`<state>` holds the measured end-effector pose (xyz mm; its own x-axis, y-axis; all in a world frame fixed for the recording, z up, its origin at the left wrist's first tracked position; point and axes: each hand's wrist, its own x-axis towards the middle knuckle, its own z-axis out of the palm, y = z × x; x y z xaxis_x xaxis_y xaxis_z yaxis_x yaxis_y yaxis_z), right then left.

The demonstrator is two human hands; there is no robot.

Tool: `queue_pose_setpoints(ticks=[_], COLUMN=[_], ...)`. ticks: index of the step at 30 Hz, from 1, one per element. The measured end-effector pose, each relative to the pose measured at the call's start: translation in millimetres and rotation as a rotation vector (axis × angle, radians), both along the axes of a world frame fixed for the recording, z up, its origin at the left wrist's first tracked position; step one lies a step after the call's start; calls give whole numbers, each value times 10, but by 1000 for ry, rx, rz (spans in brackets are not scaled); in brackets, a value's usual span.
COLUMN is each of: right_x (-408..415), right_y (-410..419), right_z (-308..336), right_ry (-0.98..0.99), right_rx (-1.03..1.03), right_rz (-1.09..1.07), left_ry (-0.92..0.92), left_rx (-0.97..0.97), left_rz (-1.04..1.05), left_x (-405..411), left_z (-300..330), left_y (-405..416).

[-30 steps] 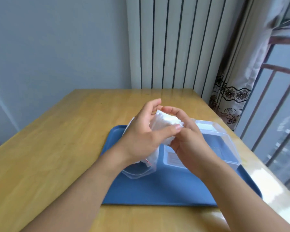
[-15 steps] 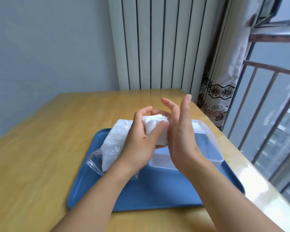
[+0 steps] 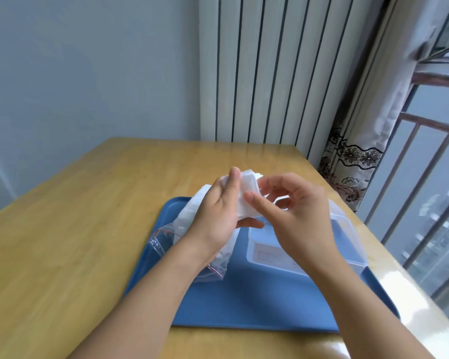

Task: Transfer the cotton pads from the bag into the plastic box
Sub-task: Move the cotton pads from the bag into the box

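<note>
Wooden table (image 3: 75,255) carries a blue tray (image 3: 244,307). On it, the plastic box (image 3: 347,244) looks empty, though partly hidden. Above the tray, the left hand (image 3: 215,218) holds the bag (image 3: 166,237) and cotton pads (image 3: 248,198); the right hand (image 3: 298,216) hovers loosely curled, holding nothing.
</note>
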<state>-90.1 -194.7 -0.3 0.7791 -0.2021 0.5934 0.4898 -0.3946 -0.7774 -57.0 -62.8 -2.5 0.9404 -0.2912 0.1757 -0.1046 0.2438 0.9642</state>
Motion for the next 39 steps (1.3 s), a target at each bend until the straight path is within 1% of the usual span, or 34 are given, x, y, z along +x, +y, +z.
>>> queue_pose_setpoints(ticks=[2,5,7,9,12,17,19,25,27,30,34,36,39], right_x=[15,9,1,-2,30,63,73,48,51,65,76,73,47], right_y=[-24,-54,-72,-97,-144,-186,-197,-205,-208,-200,-191,-200,-211], right_z=[15,42,57,64,54,42,37,53,39,22,21,30,50], right_ry=[-4,-31,-63,-84,-55,-4,-4,-192,-215,-182,-146,-169,-244], right_rx=[40,73,37,-62,-139,-45,-46,-163,-202,-228,-152,-130,-179], right_rz=[-1,-18,-18,-13,-9,-15,-22,-165,-172,-148,-102,-100,-89], left_ry=[-39,-36,-33,-30,19,59,74,141,134,91,17,11,34], left_rx=[58,88,100,106,54,-30,-44,-117,-108,-76,-45,-46,-62], left_rz=[-16,-2,12,-5,-57,-94,-86,-93,-88,-80,-63,-55,-53], left_x=[13,23,20,15,9,7,14,46,48,45,43,42,42], left_z=[-12,-17,-21,-20,8,29,16,4,0,-21,-25,-25,-33], left_y=[-3,-3,-2,1,29,43,30,32,31,27,18,10,8])
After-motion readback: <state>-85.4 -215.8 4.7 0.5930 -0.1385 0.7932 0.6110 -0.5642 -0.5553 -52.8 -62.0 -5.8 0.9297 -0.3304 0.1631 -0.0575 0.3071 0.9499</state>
